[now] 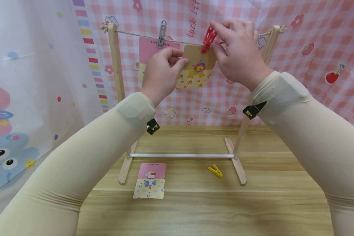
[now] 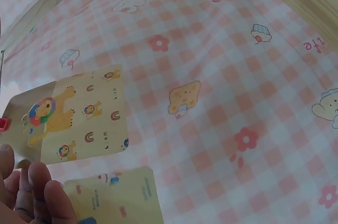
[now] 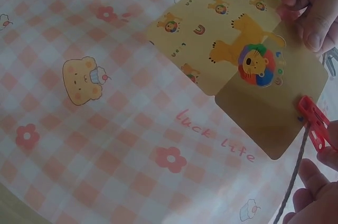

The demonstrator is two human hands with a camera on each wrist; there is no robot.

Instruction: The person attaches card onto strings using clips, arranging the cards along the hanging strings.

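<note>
A brown and yellow lion card (image 1: pixel 196 74) hangs at the twine line (image 1: pixel 129 33). My right hand (image 1: pixel 241 52) pinches a red clothespin (image 1: pixel 208 39), whose tip lies over the card's top edge, as the right wrist view also shows at the clothespin (image 3: pixel 313 121). My left hand (image 1: pixel 164 72) pinches the card's left edge between thumb and fingers. Left of it, a pink and yellow card (image 1: pixel 146 49) hangs from a grey clothespin (image 1: pixel 162 34), partly hidden behind my left hand. In the left wrist view, the lion card (image 2: pixel 68 118) is beside my fingertips.
Wooden posts (image 1: pixel 116 62) hold the line, with a white rod (image 1: pixel 181 155) joining their feet. On the wooden table (image 1: pixel 194 209) lie another pink and yellow card (image 1: pixel 149 181) and a yellow clothespin (image 1: pixel 215 170). A checked cloth (image 1: pixel 283 105) hangs behind.
</note>
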